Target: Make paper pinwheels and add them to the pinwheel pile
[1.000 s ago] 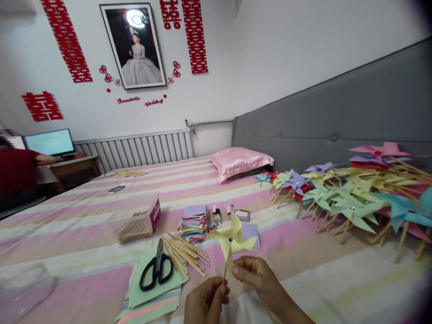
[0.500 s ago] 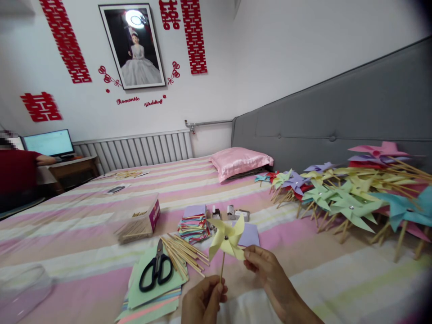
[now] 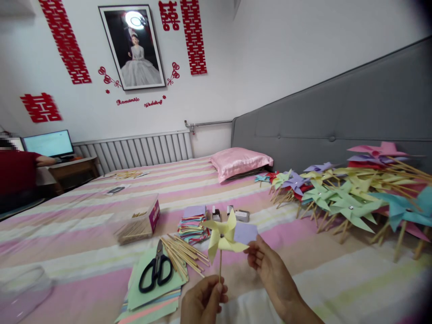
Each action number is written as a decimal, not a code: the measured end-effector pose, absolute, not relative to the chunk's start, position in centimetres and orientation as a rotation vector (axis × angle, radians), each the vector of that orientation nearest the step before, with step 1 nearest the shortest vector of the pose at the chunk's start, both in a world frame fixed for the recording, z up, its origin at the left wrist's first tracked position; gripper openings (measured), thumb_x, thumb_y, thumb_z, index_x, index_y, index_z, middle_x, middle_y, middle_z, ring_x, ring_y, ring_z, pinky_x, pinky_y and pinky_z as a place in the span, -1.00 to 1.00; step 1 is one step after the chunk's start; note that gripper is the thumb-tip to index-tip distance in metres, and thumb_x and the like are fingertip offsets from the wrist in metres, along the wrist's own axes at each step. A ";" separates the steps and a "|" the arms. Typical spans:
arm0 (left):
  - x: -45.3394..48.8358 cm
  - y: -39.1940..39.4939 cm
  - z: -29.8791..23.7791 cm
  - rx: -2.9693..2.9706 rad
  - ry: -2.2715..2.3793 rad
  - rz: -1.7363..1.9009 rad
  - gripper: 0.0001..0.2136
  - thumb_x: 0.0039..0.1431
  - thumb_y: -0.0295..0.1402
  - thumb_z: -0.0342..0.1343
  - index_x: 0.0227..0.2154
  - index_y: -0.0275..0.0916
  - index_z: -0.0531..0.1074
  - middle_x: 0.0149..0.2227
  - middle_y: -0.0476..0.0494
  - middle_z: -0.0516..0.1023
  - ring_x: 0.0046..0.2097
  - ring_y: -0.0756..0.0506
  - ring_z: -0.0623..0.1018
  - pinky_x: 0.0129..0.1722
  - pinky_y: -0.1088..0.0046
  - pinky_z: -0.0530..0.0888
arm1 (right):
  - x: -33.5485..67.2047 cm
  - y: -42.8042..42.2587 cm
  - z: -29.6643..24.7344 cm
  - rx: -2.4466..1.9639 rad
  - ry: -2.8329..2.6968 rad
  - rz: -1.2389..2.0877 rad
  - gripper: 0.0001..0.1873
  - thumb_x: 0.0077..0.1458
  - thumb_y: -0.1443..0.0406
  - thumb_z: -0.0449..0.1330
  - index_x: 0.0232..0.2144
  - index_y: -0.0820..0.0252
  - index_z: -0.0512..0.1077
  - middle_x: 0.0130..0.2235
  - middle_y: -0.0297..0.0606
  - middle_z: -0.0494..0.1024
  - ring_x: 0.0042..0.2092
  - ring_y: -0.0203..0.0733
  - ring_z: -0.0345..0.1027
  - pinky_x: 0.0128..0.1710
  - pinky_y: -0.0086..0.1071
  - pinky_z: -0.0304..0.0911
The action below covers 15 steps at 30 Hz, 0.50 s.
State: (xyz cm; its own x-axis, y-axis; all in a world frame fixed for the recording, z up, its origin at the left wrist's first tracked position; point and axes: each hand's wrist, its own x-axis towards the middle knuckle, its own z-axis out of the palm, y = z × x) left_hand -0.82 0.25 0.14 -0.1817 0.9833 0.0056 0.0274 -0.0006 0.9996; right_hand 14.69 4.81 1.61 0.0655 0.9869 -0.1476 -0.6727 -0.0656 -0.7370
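A pale yellow paper pinwheel (image 3: 222,243) stands upright on a thin wooden stick (image 3: 220,265). My left hand (image 3: 205,297) is closed round the lower part of that stick. Beside the pinwheel's right blade is my right hand (image 3: 272,270), fingers bent and loosely apart; the blade tip is at its fingertips, and whether they touch I cannot tell. Black-handled scissors (image 3: 157,270) lie on a stack of coloured paper sheets (image 3: 151,299) left of my hands. Loose wooden sticks (image 3: 185,252) overlap that stack. Behind the pinwheel lies a purple paper square (image 3: 246,232).
Many finished pinwheels (image 3: 347,204) lie at the right by the grey headboard (image 3: 324,112). A clear box of sticks (image 3: 138,225), a pile of small coloured papers (image 3: 194,222) and small boxes (image 3: 242,216) rest on the striped bed. A person in red (image 3: 16,173) sits far left.
The pinwheel head has shifted slightly left and its blades have turned. My right fingers, which pinched a blade tip, have loosened. My left hand has stayed on the stick.
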 end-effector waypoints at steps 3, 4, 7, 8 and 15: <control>-0.7 0.3 0.2 1.092 1.312 1.349 -0.65 -0.25 -0.10 0.22 -0.49 -0.34 0.48 -0.55 -0.21 0.58 -0.53 -0.07 0.51 -0.60 0.53 0.34 | 14.5 4.7 1.3 -0.799 -0.508 1.499 -0.67 -0.12 0.08 0.19 -0.57 0.26 0.43 -0.53 -0.28 0.46 -0.46 -0.31 0.23 -0.43 -0.46 0.15; -0.7 0.3 0.2 1.083 1.300 1.350 -0.64 -0.25 -0.10 0.22 -0.49 -0.34 0.48 -0.55 -0.21 0.58 -0.53 -0.07 0.51 -0.60 0.53 0.34 | 14.3 4.7 1.1 -0.813 -0.526 1.513 -0.70 -0.11 0.10 0.18 -0.58 0.26 0.43 -0.53 -0.28 0.47 -0.48 -0.32 0.23 -0.45 -0.46 0.14; -0.5 0.2 0.4 1.072 1.279 1.352 -0.63 -0.26 -0.10 0.22 -0.49 -0.34 0.49 -0.55 -0.21 0.57 -0.52 -0.07 0.51 -0.60 0.54 0.33 | 13.8 4.8 0.4 -0.866 -0.704 1.551 -0.80 -0.16 0.22 0.21 -0.62 0.28 0.44 -0.56 -0.31 0.46 -0.54 -0.36 0.18 -0.51 -0.49 0.09; -0.5 0.2 0.4 1.078 1.272 1.351 -0.63 -0.26 -0.10 0.23 -0.49 -0.34 0.49 -0.55 -0.21 0.57 -0.53 -0.07 0.51 -0.60 0.53 0.34 | 13.6 4.7 0.3 -0.878 -0.797 1.551 -0.83 -0.20 0.25 0.23 -0.61 0.29 0.46 -0.56 -0.32 0.45 -0.55 -0.37 0.17 -0.52 -0.50 0.08; 0.3 0.0 0.3 1.147 1.194 1.297 -0.65 -0.23 -0.11 0.22 -0.51 -0.34 0.49 -0.58 -0.14 0.53 -0.53 -0.03 0.48 -0.57 0.54 0.33 | 13.0 3.7 0.7 -0.746 -1.190 1.563 -0.78 -0.18 0.21 0.28 -0.50 0.29 0.48 -0.55 -0.32 0.44 -0.49 -0.33 0.24 -0.45 -0.46 0.13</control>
